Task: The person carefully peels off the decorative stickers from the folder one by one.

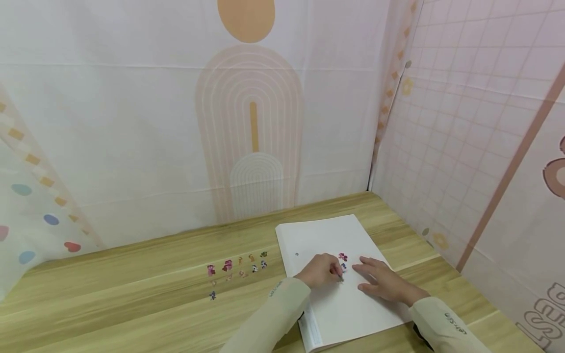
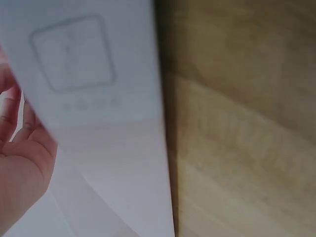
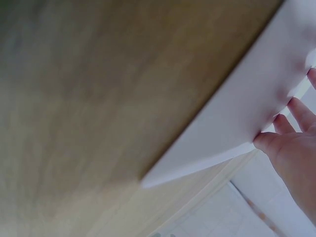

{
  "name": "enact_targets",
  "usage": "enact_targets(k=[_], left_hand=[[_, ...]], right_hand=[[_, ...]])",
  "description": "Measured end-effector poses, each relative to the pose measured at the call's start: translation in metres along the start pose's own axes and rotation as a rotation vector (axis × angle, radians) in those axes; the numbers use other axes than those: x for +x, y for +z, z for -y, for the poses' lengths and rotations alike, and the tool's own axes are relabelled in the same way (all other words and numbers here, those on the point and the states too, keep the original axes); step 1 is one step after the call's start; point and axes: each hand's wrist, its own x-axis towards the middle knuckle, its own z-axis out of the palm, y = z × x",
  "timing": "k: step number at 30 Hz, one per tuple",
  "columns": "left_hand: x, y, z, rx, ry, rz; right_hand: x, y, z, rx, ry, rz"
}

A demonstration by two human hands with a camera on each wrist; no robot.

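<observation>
A white pad or stack of paper (image 1: pixel 344 314) lies on the table, its printed spine edge towards the left. My left hand (image 1: pixel 321 271) is over the paper with fingers curled, pinching a small sticker (image 1: pixel 340 279) low against the sheet. Just above it on the page are a pink pony-like sticker (image 1: pixel 343 256) and a blue-and-white sticker (image 1: pixel 344 267). To the right, my right hand (image 1: pixel 384 280) rests on the paper with fingers spread. In the right wrist view, its fingertips (image 3: pixel 291 101) touch the white sheet. The left wrist view hides the pinched sticker.
Left of the paper, several small cartoon stickers lie in rows on the wooden table (image 1: pixel 132 284), among them a pink one (image 1: pixel 227 265) and a dark blue one (image 1: pixel 213 295). A patterned cloth backdrop (image 1: pixel 132 147) stands behind, another at the right.
</observation>
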Motion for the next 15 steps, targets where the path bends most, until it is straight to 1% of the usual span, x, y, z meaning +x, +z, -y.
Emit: enact_targets(k=[4,10,12,15], left_hand=[[-0.002,-0.004,0.003,-0.069,-0.042,-0.010],[-0.006,-0.011,0.011,-0.167,-0.090,-0.028],[-0.009,-0.014,0.013,-0.179,-0.080,-0.037],[-0.012,-0.018,0.014,-0.196,-0.094,-0.042]], right_hand=[[0.000,0.000,0.000,-0.004,0.004,0.002],[0.000,0.000,0.001,-0.010,-0.008,0.000],[0.000,-0.001,0.001,-0.008,-0.004,0.004],[-0.001,0.000,0.002,0.007,0.015,0.012]])
